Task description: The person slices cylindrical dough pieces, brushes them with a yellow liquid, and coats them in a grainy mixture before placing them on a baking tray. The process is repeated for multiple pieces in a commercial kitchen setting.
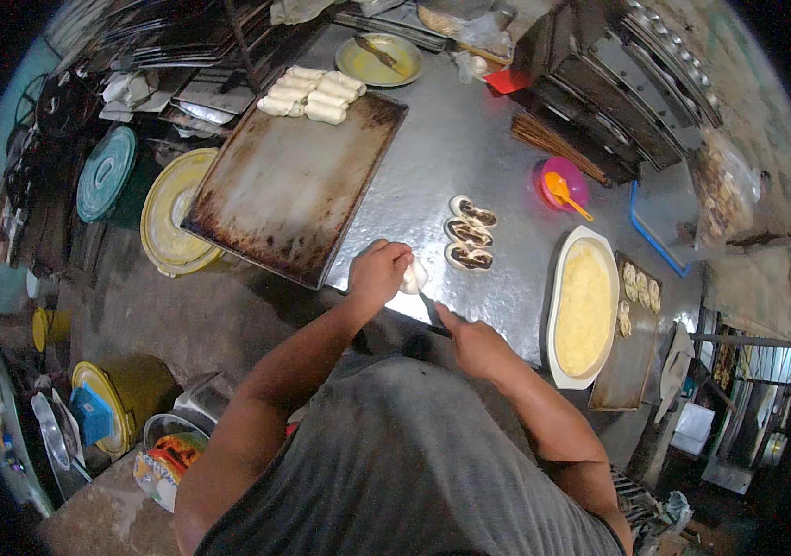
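My left hand (381, 276) has its fingers closed on a small pale dough roll (415, 277) at the table's near edge. My right hand (483, 347) grips a knife (430, 308), its blade angled up against the dough. Whether the blade has cut into it is hard to see. Just beyond lie three split dough pieces (469, 233) in a short column, their dark filling showing. Left of my hands, a scorched baking tray (289, 185) bears several smooth dough rolls (325, 92) at its far end.
A white oval dish (554, 310) of yellow crumbly food sits right, beside a tray (620, 375) with several shaped dough pieces. Farther back are a pink bowl (544, 188) with an orange scoop (560, 188) and a yellow plate (349, 67) with a brush (379, 52). Lidded buckets (156, 208) stand left.
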### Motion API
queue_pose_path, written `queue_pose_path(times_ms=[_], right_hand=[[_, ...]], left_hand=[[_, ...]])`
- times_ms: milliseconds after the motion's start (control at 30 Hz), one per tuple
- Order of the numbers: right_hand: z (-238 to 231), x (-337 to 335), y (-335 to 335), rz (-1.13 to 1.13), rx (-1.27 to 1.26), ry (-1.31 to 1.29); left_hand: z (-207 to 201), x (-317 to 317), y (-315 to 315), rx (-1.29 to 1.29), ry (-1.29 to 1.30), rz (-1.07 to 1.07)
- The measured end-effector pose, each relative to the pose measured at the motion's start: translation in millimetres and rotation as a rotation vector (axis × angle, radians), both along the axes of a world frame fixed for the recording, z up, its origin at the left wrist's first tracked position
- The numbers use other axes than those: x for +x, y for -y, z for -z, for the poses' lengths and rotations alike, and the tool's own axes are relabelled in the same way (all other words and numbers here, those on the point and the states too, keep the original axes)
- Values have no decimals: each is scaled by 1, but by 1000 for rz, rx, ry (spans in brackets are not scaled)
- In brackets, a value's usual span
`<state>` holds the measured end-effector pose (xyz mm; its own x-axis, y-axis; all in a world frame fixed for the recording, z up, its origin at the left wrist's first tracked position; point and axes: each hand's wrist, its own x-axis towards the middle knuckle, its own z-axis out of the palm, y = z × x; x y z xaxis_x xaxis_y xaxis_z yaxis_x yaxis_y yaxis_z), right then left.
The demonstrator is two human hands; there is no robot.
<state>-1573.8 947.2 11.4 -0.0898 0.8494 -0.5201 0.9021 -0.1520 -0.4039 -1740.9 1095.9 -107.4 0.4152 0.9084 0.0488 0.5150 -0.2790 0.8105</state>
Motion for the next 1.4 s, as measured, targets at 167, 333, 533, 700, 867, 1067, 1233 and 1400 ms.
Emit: queue_pose_path(times_ms=[167, 333, 533, 700, 867, 1067, 1233, 1400], right_hand=[[-1, 39, 44, 206, -24, -150], [57, 52, 59, 614, 270, -504], [82, 61, 15, 779, 500, -738], [106, 85, 16, 840, 489, -486], [100, 91, 10, 892, 510, -475], [130, 94, -7, 842, 589, -409], [110, 96, -4, 886, 561, -292], [118, 101, -10, 904, 478, -341]], left_hand=[[-21, -13, 29, 286, 18, 213], [-8, 2, 14, -147, 165, 189], [-33, 53, 27, -1019, 471, 252], [-13, 76, 36, -870, 267, 169], [-19, 78, 40, -221, -124, 215], [-26, 74, 45, -348, -38, 135], [-10, 64, 37, -612, 193, 7], [-15, 59, 17, -137, -231, 122]])
